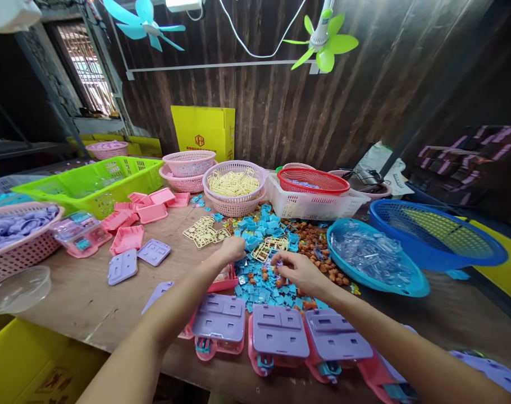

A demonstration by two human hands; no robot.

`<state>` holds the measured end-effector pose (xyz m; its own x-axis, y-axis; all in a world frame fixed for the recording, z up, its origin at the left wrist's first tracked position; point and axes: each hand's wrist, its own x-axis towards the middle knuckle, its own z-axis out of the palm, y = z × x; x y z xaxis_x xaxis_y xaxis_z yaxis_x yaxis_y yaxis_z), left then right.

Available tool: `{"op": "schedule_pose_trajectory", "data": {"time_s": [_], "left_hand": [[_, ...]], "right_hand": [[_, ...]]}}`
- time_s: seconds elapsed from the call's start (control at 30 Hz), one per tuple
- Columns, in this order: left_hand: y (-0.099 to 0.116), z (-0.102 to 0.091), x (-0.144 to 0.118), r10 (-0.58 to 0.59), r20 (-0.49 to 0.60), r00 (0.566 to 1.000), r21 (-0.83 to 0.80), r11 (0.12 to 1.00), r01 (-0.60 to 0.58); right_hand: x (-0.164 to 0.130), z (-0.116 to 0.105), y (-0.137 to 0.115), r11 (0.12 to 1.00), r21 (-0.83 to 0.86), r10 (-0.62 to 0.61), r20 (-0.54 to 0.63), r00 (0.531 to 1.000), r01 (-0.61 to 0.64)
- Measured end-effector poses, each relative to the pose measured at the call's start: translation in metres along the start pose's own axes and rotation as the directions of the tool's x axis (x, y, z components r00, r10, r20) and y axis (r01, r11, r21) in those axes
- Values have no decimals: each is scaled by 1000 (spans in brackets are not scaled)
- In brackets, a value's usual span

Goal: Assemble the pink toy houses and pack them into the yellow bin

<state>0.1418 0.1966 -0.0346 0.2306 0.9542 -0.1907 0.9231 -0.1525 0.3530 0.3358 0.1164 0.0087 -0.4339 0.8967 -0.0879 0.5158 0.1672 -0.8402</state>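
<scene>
My left hand (233, 248) rests curled at the left edge of a heap of small blue plastic pieces (259, 247); what it holds is hidden. My right hand (295, 269) reaches into the same heap, fingertips pinched over small brown and blue bits. Cream plastic frames (205, 231) lie just beyond the left hand. A row of pink trays topped with purple lids (278, 330) sits at the near table edge below both forearms. Small brown pieces (318, 247) are scattered to the right of the heap.
A blue basket of clear parts (373, 255) sits right, with a large blue basket (438, 235) behind it. Pink baskets, one with cream frames (234, 182), a white crate with a red basket (312, 180), a green crate (99, 179) and loose pink trays (127, 238) stand farther back.
</scene>
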Motion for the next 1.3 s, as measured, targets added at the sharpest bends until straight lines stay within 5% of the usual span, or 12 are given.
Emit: {"op": "schedule_pose_trajectory", "data": {"time_s": [0.1, 0.23, 0.3, 0.37, 0.47, 0.57, 0.67, 0.83, 0.93, 1.03, 1.3], "left_hand": [[-2, -11, -21, -1, 23, 1000, -332, 943, 9], [1, -14, -72, 81, 64, 995, -704, 710, -13], [7, -10, -104, 121, 90, 989, -839, 544, 10], [14, -5, -134, 177, 137, 975, -965, 246, 91], [23, 3, -171, 264, 215, 940, -940, -203, 272], [27, 11, -194, 285, 255, 924, -862, -366, 351], [25, 20, -205, 196, 236, 952, -811, -499, 304], [17, 33, -214, 60, 169, 984, -846, -503, 176], [13, 36, -219, 72, 156, 985, -883, -437, 172], [11, 36, -224, 53, 142, 988, -919, -363, 152], [1, 37, -228, 96, 170, 981, -968, -168, 184]], "right_hand": [[-26, 8, -4, 991, -61, -125, -111, 986, 119], [-55, 29, -17, 958, -122, -281, -223, 933, 259], [-62, 40, -26, 957, -62, -290, -305, 907, 285], [-66, 52, -35, 956, -6, -274, -377, 885, 294], [-69, 70, -45, 943, -54, -320, -410, 854, 327], [-71, 91, -49, 895, -199, -445, -354, 823, 399], [-73, 108, -47, 880, -246, -468, -296, 833, 407], [-72, 118, -44, 902, -227, -415, -218, 883, 368], [-72, 118, -45, 860, -340, -473, -254, 844, 380], [-71, 118, -45, 773, -481, -571, -243, 785, 413], [-72, 123, -44, 453, -707, -697, 99, 710, 543]]}}
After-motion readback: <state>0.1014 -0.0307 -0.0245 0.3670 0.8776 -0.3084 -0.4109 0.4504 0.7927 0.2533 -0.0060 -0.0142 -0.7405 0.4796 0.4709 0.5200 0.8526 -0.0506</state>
